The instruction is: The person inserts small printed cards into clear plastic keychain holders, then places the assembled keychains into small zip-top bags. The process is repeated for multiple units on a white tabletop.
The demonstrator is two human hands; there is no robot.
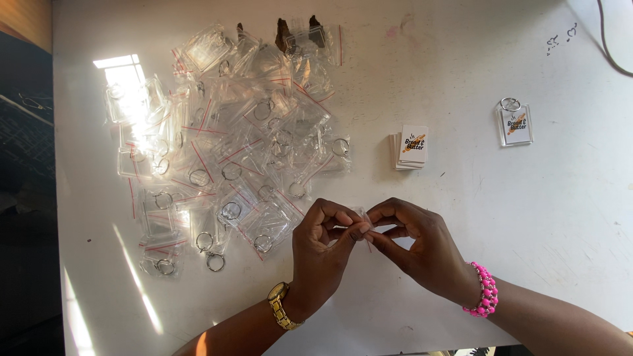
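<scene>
Nearest the camera, 2 forearms enter from the near edge: the left wrist carries a gold watch (pixel 283 306) and the right wrist a pink bead bracelet (pixel 484 290). Left hand (pixel 323 247) and right hand (pixel 419 247) meet just above the white table (pixel 560 217), near its middle. Between them sits 1 small clear plastic piece (pixel 362 216), pinched from both sides. The fingers of each hand are curled and closed on this piece, thumb against forefinger; whether it is a bag or a case cannot be told, as the fingertips cover most of it. Holding it raised and centred, with a grip at each end, appears to give both hands equal purchase on a thin, slippery item.

Left of the hands, reaching to the far edge, lies a loose pile of clear bags (pixel 231 145). Each bag has a red seal strip and holds a clear rectangular keychain blank with a metal ring. The pile overlaps itself and touches the left hand's near side, apparently kept within easy reach.

Right of the pile and farther away, a small stack of cards (pixel 410 148) stands apart; the cards are white rectangles with dark lettering and an orange mark. Well to the right, 1 finished keychain (pixel 515 122) lies alone, a clear case with a ring at its far end and the same card inside. A dark cable (pixel 610 46) crosses the far right corner.
</scene>
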